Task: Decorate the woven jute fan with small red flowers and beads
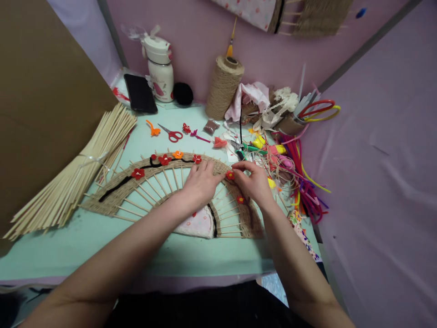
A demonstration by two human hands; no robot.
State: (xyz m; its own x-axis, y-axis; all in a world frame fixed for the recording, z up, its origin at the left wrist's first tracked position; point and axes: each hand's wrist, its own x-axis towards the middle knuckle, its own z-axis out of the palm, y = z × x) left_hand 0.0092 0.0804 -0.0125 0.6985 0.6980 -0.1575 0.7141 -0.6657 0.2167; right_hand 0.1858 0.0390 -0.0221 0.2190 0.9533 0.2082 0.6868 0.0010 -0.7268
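Where right fingertips (238,168) pinch, red flower (230,175) lies

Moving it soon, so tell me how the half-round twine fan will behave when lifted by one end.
The fan will probably feel light, since it is thin sticks with open gaps. It may sag or twist, as woven twine seems to be what joins the ribs. The red flower pinched by the right hand might come loose.

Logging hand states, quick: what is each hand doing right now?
Left hand: open, flat on the woven fan.
Right hand: closed, pinching a red flower on the fan.
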